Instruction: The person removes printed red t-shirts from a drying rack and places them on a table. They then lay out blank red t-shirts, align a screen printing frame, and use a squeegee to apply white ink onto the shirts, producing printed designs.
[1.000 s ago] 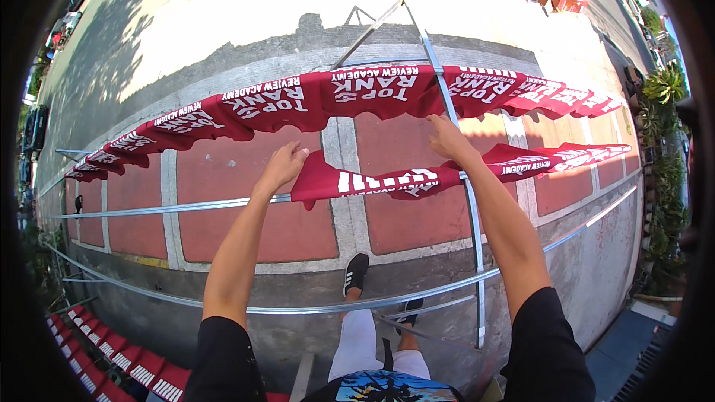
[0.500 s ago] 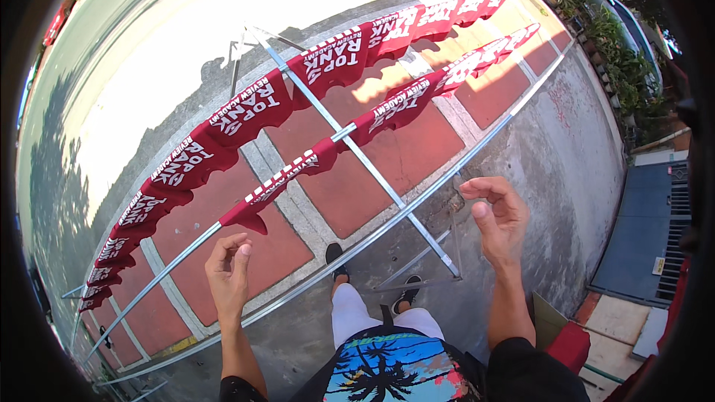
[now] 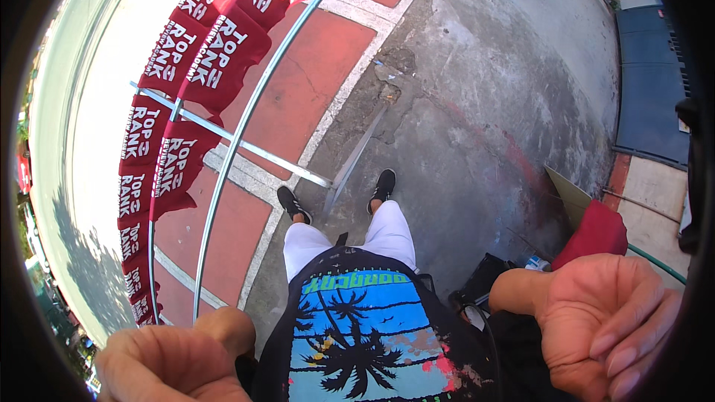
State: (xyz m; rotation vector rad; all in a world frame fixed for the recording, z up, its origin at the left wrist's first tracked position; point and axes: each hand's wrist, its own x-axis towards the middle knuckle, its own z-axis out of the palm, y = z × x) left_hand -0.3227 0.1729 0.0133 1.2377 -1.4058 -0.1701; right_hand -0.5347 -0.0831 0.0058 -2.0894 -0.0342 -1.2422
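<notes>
My left hand (image 3: 167,361) is at the lower left edge, its fingers cut off or hidden by the frame. On the right, my right hand (image 3: 607,320) is raised with its palm partly showing and its fingers curled in; nothing is visible in it. Neither hand touches the metal rack. Ahead and to the left hang dark red printed cloth flags (image 3: 223,52) in two rows on the tubes. A long silvery tube (image 3: 242,123) runs along the rack's near side. A cross bar (image 3: 257,151) meets a flat metal leg (image 3: 356,152) near my feet.
Red paving panels (image 3: 313,67) with pale borders lie under the rack. Grey, cracked concrete (image 3: 491,126) stretches to a blue gate (image 3: 652,82) on the right. Beside my right arm are a black bag (image 3: 484,275), a red cloth (image 3: 599,234) and a green hose (image 3: 655,262).
The view has turned right and my body stands nearer the rack's end bar. Both hands have come closer and lower, spreading outward. The right fingers have curled further in.
</notes>
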